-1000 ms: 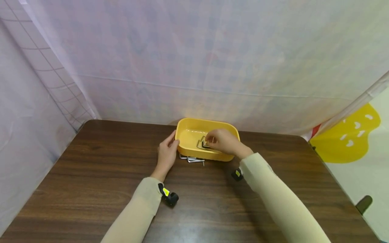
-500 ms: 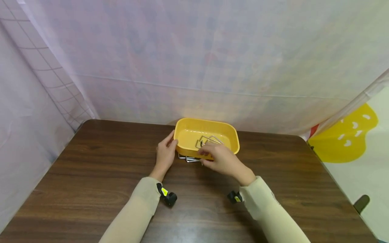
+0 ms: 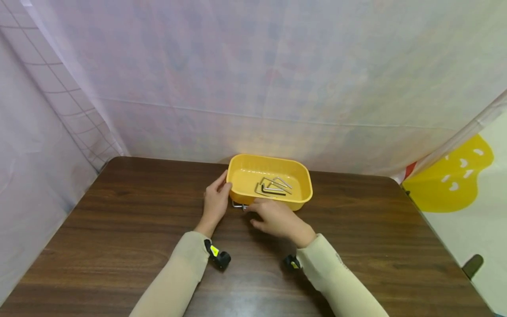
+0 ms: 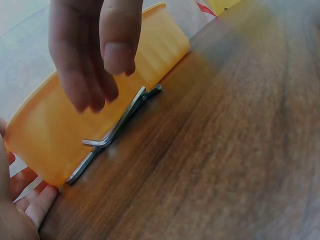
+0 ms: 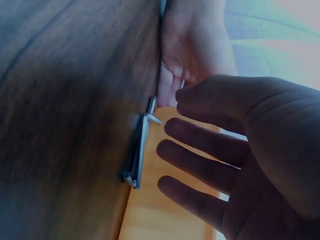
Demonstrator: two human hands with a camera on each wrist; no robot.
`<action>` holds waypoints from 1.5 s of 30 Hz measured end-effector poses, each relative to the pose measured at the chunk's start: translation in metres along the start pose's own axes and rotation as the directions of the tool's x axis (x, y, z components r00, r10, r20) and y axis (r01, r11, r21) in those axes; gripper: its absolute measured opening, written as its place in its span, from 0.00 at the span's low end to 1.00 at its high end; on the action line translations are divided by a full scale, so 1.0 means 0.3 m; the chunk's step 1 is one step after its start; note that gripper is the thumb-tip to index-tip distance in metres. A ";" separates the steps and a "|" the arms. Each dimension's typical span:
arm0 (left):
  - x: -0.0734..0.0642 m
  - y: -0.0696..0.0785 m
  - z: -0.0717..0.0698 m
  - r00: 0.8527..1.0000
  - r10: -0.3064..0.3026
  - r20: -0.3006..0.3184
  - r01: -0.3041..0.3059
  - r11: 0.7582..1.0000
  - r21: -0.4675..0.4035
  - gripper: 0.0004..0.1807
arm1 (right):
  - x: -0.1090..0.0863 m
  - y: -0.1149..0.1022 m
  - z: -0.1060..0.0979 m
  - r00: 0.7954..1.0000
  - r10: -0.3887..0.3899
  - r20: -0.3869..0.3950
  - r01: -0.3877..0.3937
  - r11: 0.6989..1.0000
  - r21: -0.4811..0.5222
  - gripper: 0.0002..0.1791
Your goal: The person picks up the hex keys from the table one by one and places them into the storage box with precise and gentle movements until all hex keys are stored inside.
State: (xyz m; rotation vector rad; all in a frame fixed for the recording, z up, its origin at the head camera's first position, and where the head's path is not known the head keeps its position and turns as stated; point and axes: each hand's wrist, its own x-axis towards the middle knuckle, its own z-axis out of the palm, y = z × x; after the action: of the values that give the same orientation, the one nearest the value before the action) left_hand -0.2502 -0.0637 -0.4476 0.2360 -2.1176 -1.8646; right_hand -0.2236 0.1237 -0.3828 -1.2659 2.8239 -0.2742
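Observation:
My left hand (image 3: pixel 215 202) grips the left end of a yellow plastic bin (image 3: pixel 261 162), its fingers along the end wall and thumb at the rim. Several L-shaped hex keys (image 3: pixel 273 189) lie on the bin's floor, silver ones and a black one. My right hand (image 3: pixel 275 218) hovers just in front of the bin, thumb and fingers apart, nothing between them. Below its fingertips, silver hex keys (image 4: pixel 112 130) lie crossed on the table against the front wall. In the head view the right hand hides most of these.
The dark wood-grain table (image 3: pixel 119 229) ends at a pale curtain (image 3: pixel 253 79) close behind the bin. Small black cameras (image 3: pixel 222 259) are strapped at both wrists. A yellow shape (image 3: pixel 447 180) shows on a white surface beyond the right edge.
My right hand has come out of the bin toward me and moved left over the hex keys on the table. The left hand has stayed at the bin's end.

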 end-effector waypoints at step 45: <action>-0.005 0.010 -0.002 1.000 -0.020 0.004 0.020 0.999 0.028 0.25 | -0.008 -0.044 0.059 0.998 -0.056 0.018 0.058 0.992 -0.109 0.17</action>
State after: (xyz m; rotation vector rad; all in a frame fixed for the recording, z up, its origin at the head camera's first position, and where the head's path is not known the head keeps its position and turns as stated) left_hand -0.2484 -0.0635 -0.4448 0.2605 -2.1529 -1.8495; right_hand -0.2103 0.1142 -0.3981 -1.3651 2.8294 -0.1124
